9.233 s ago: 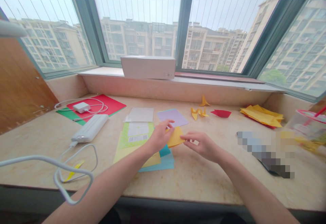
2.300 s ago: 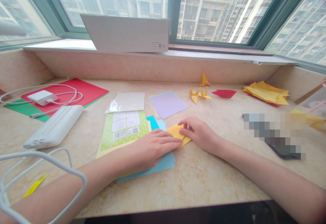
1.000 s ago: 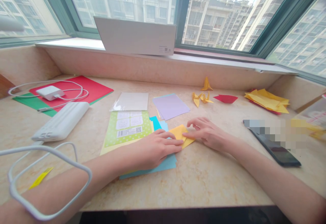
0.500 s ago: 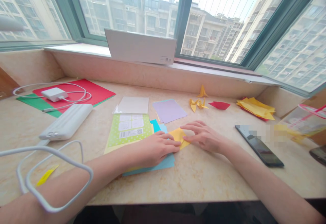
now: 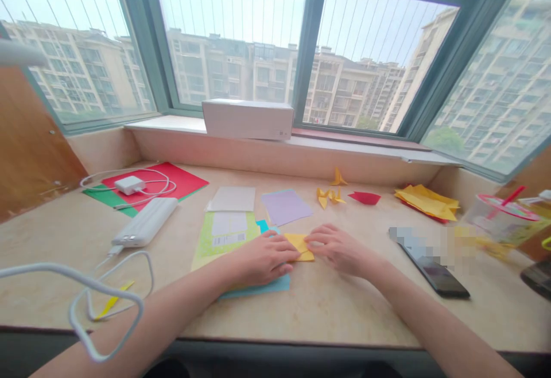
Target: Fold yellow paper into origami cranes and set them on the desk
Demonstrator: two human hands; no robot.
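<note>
A small folded piece of yellow origami paper point(image 5: 301, 246) lies on the table between my two hands. My left hand point(image 5: 267, 257) holds down its left side, fingers bent over the edge. At its right edge the fingertips of my right hand point(image 5: 338, 250) are closed on the paper. Beneath my left hand and wrist are light blue paper point(image 5: 269, 286) and a green dotted paper pack point(image 5: 221, 232). The thumb of my left hand is hidden.
Folded yellow paper pieces point(image 5: 329, 197) and a red one point(image 5: 364, 198) lie behind my right hand. Lilac sheets point(image 5: 287, 206) are further back. A phone point(image 5: 430, 266), yellow sheets point(image 5: 426, 201) and a plastic cup point(image 5: 499, 217) are right; a power bank point(image 5: 145, 223) with cables is left.
The camera view has tilted up, showing more window. The yellow paper has turned slightly, and the fingers of my right hand have shifted along its right edge. My left hand stays on it.
</note>
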